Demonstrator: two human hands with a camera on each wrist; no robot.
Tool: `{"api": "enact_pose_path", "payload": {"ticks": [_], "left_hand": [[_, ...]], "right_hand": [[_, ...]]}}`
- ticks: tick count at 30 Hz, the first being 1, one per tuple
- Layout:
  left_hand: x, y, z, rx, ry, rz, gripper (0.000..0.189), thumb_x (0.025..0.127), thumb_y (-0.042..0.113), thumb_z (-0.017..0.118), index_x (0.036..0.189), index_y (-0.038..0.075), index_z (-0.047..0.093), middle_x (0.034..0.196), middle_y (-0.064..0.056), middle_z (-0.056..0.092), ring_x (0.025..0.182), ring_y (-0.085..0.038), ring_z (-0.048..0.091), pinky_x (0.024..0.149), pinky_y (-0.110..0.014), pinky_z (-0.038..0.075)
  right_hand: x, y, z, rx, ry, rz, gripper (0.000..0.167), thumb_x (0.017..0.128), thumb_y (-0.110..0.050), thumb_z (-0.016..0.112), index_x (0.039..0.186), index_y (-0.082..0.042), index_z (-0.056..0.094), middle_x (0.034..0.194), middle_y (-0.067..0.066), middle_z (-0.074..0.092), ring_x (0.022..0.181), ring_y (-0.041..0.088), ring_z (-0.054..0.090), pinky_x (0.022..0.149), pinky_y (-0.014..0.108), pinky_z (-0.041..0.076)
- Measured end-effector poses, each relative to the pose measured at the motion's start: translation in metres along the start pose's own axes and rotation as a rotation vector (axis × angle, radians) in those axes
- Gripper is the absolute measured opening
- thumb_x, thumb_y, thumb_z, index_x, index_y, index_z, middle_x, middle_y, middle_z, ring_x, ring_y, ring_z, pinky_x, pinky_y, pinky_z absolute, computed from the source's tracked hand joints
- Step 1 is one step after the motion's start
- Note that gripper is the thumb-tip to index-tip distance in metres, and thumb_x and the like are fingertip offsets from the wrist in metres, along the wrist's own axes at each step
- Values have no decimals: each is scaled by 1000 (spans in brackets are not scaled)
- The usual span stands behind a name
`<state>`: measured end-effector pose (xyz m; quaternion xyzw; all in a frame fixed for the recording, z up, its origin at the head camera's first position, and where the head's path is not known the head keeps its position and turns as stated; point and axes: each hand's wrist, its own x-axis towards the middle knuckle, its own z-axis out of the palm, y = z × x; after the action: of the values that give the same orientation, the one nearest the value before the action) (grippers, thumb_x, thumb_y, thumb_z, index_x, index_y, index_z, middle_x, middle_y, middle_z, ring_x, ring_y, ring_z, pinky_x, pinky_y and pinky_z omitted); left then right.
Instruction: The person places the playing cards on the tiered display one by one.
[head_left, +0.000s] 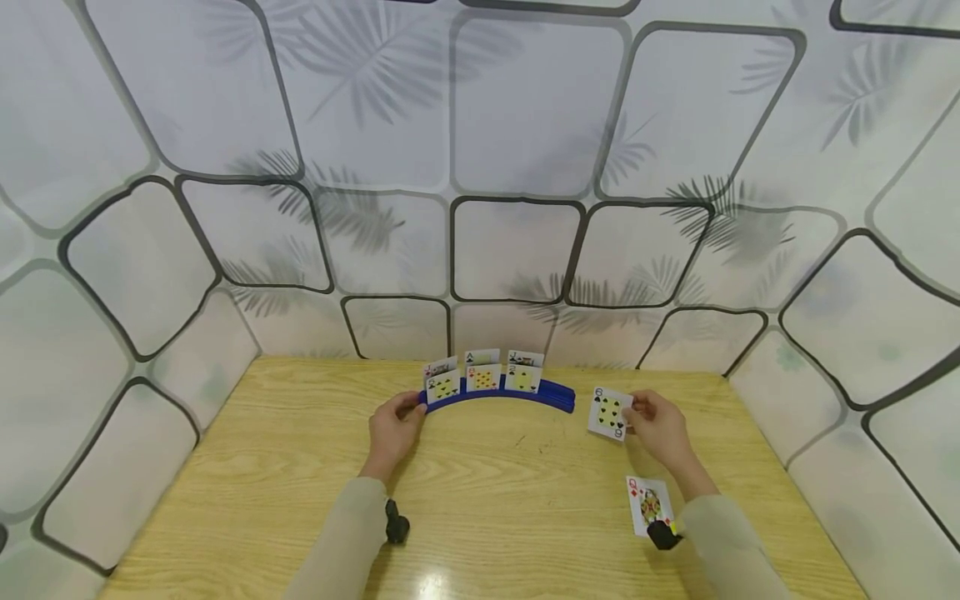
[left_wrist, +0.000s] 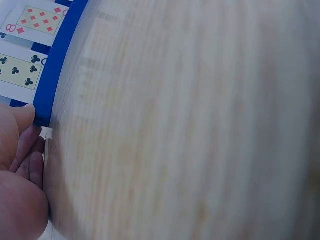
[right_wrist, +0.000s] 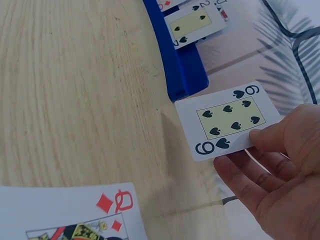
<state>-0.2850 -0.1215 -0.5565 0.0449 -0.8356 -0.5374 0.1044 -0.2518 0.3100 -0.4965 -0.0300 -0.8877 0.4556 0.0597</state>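
A curved blue card holder (head_left: pixel 557 395) stands near the back of the table, with cards upright in two rows. In front are a clubs card (left_wrist: pixel 17 70), the eight of diamonds (left_wrist: pixel 40 21) and a spades card (right_wrist: pixel 192 22); an ace (head_left: pixel 482 357) and two jacks peek out behind. My left hand (head_left: pixel 396 430) grips the holder's left end, thumb on top and fingers below. Between thumb and fingers, my right hand (head_left: pixel 662 429) pinches the six of spades (right_wrist: pixel 232 117), face showing, just off the holder's right end.
The queen of diamonds (head_left: pixel 647 502) lies face up on the wooden table (head_left: pixel 510 500), below my right wrist. Patterned walls (head_left: pixel 517 250) close in the table at the back and on both sides.
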Motion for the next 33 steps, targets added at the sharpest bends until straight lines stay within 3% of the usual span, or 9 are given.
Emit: {"api": "enact_pose_path", "payload": {"ticks": [6,15,21,33], "left_hand": [[0,1,0,-4,1,3,28,100,11,72,126,2,74,122,-18,76,111,-32,71,99,-49,57],[-2,3,-1,0,4,12,28,100,11,72,126,2,73,121,-18,76,111,-33,71,100,-50,57],[-2,3,-1,-4,4,15,28,100,11,72,126,1,73,121,-18,76,112,-33,71,100,-50,57],[-2,2,-1,-6,1,7,28,100,11,72,127,3,73,122,-18,76,112,-33,71,100,-50,57]], "right_hand": [[2,-10,3,7,9,-21,30,103,0,61,131,12,58,114,27,65,99,35,74,81,35,66],[9,-22,10,10,47,-51,23,101,2,63,122,11,62,110,25,66,93,20,68,79,28,65],[12,-27,14,19,68,-60,23,101,2,63,123,11,63,111,28,67,96,27,70,79,27,65],[19,-35,22,3,106,-75,28,101,0,63,127,12,63,113,30,67,101,37,70,72,13,58]]}}
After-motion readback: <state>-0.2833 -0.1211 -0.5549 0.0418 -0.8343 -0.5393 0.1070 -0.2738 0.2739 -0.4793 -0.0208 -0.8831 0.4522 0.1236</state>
